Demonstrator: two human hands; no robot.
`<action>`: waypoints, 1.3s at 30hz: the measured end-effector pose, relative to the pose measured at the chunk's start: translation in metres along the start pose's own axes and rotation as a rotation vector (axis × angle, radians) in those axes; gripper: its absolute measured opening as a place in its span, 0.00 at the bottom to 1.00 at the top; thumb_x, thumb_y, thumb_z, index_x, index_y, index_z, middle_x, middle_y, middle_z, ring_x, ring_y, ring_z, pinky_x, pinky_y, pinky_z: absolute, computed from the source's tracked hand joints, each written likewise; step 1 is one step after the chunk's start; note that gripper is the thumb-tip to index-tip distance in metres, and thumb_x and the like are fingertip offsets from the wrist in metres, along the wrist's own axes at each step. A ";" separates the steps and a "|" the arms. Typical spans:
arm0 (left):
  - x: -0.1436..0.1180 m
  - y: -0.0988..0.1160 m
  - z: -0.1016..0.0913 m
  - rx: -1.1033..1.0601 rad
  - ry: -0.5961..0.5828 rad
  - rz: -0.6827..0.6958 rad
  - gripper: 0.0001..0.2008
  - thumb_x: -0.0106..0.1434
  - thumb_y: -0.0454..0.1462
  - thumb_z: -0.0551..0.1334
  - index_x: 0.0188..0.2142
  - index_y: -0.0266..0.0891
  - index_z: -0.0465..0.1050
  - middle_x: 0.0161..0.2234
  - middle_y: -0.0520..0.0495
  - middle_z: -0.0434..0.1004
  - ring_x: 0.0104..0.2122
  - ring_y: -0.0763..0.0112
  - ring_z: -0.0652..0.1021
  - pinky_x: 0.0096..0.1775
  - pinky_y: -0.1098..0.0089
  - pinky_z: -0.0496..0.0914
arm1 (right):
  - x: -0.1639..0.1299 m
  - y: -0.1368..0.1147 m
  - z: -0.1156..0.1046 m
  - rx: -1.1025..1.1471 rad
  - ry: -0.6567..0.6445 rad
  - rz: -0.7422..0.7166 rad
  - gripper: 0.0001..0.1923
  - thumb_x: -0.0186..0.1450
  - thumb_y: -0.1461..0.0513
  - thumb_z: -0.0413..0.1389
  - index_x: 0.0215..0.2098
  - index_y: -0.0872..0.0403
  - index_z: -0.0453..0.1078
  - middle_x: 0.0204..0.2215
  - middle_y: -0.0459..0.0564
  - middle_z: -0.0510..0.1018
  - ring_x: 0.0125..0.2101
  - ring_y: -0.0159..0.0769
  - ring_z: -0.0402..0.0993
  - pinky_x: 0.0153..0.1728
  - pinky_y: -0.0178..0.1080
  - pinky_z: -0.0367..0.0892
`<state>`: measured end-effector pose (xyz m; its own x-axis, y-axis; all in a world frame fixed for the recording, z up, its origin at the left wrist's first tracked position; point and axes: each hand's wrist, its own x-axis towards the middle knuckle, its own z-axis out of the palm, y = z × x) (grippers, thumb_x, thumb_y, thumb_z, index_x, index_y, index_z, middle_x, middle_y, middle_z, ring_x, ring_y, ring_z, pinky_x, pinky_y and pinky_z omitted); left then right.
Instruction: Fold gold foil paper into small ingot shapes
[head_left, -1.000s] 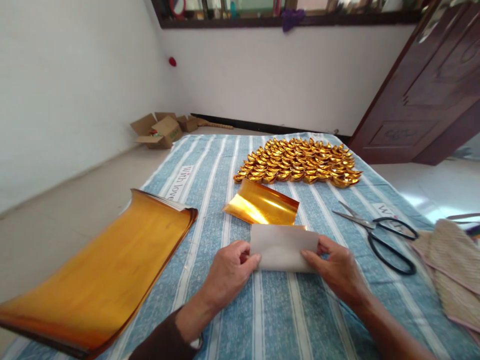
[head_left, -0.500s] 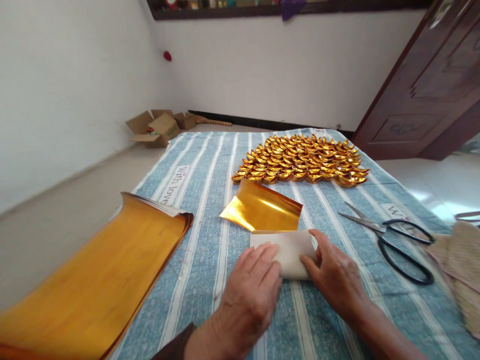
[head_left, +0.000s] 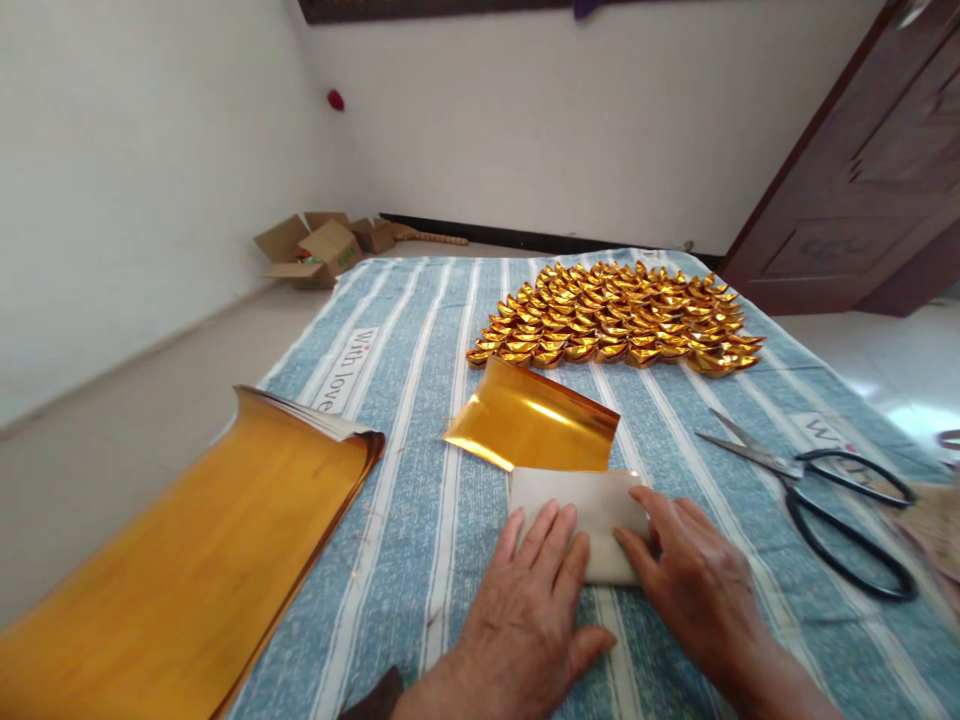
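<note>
A folded sheet of paper (head_left: 574, 495), pale side up, lies on the striped cloth in front of me. My left hand (head_left: 529, 600) rests flat on its left part with fingers spread. At its right edge, my right hand (head_left: 697, 575) pinches the paper between thumb and fingers. Just beyond lies a shiny gold foil sheet (head_left: 547, 415), partly bordered by the pale paper. Rows of folded gold foil ingots (head_left: 615, 315) stand close together farther back.
Black-handled scissors (head_left: 795, 470) lie with blades apart to the right. A large stack of gold paper (head_left: 195, 540) covers the left front. The striped tablecloth (head_left: 405, 400) spreads over the table. Open cardboard boxes (head_left: 322, 250) sit on the floor, and a brown door (head_left: 847, 190) stands at the right.
My left hand's fingers have spread and its thumb has come out to the side. My right hand still grips the paper's right edge. The camera view has shifted slightly.
</note>
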<state>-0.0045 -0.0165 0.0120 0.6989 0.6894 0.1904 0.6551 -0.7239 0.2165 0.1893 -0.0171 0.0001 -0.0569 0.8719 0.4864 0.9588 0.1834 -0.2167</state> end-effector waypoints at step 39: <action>0.000 -0.001 0.009 0.188 0.019 0.013 0.32 0.58 0.49 0.64 0.56 0.34 0.65 0.59 0.33 0.65 0.57 0.47 0.68 0.51 0.46 0.69 | 0.004 0.007 0.006 -0.048 -0.026 -0.046 0.16 0.70 0.63 0.45 0.30 0.54 0.72 0.21 0.48 0.70 0.27 0.39 0.62 0.29 0.39 0.53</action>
<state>-0.0023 -0.0161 0.0034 0.7035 0.6788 0.2106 0.6891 -0.7240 0.0318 0.1944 -0.0092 -0.0043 -0.1077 0.8747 0.4725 0.9673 0.2020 -0.1534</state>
